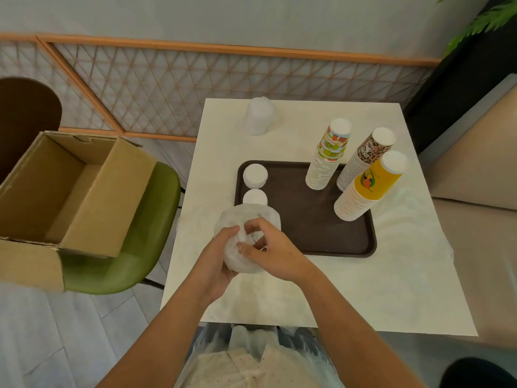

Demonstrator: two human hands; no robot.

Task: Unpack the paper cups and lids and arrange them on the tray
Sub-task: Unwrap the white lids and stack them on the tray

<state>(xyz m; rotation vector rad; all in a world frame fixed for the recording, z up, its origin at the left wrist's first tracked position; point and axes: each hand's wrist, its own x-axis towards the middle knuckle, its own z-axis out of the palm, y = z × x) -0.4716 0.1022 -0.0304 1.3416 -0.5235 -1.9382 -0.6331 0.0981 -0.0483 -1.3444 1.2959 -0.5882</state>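
Note:
A dark brown tray (305, 219) lies on the white table (363, 289). Three upside-down cup stacks stand on its right side: a fruit-print stack (327, 158), a leopard-print stack (363, 161) and a yellow stack (369, 189). Two stacks of white lids (255, 176) (254, 196) sit at the tray's left edge. Over the tray's front left corner I hold a clear plastic bag of lids (246, 219). My left hand (218, 256) grips the bag from below and the left. My right hand (268, 247) pinches the plastic at its top.
Another wrapped sleeve of lids (258, 116) stands at the table's far edge. An open, empty-looking cardboard box (70, 186) rests on a green chair (140, 233) to the left. A beige sofa (481, 169) runs along the right. Crumpled plastic lies in my lap.

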